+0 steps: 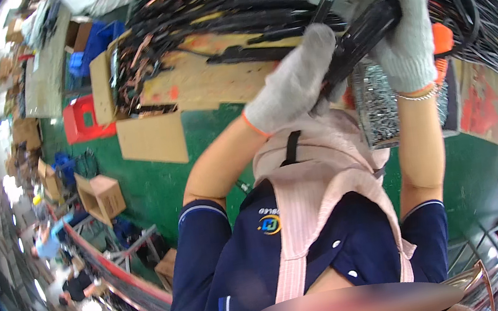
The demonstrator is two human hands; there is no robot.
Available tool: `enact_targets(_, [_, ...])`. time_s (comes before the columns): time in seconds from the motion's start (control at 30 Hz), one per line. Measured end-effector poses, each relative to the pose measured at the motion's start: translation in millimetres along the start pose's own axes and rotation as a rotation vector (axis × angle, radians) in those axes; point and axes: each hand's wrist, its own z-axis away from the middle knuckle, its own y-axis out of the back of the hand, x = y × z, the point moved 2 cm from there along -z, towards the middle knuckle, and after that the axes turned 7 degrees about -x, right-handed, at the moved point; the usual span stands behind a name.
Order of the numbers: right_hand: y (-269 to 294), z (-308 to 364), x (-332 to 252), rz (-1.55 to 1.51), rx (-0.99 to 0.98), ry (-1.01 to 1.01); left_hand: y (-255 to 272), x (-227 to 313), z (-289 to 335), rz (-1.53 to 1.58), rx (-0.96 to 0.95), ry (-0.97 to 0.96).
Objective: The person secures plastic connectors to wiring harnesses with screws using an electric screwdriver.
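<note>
Because the black bundle (365, 34) runs long and slantwise, it is supported twice: my left hand (294, 81), closed on its lower end; my right hand (406, 47), thumb along the upper end, fingers splayed, firmness of grip impossible to tell. Bundle's position: raised before me, between both gloves. Tray of silvery pieces (378, 136): below my right forearm, presumably for easy reach. Workbench (209, 88): paint-stained, heaped with black strips (224, 11). Room: green floor (210, 123), red plastic item (76, 121), cardboard box (102, 197), people (52, 238) far left.

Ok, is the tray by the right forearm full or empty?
Not empty: small silvery pieces cover the visible inside of the tray. How full, I cannot tell.
</note>
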Motion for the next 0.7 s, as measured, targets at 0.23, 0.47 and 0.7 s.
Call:
enact_targets(0.23, [71.7, -14.7, -3.5, -0.528, -0.403, -0.043, -5.9, 25.1, -31.6, 0.165, 0.033, -0.317])
enact_targets(0.47, [76.0, -16.9, -13.1, -0.430, -0.304, -0.022, -21.0, 30.5, -34.1, -0.155, 0.167, -0.734])
enact_targets(0.7, [69.7, -17.2, -23.0, 0.010, -0.331, 0.159, -40.5, 10.1, -30.0, 0.260, -0.044, -0.394])
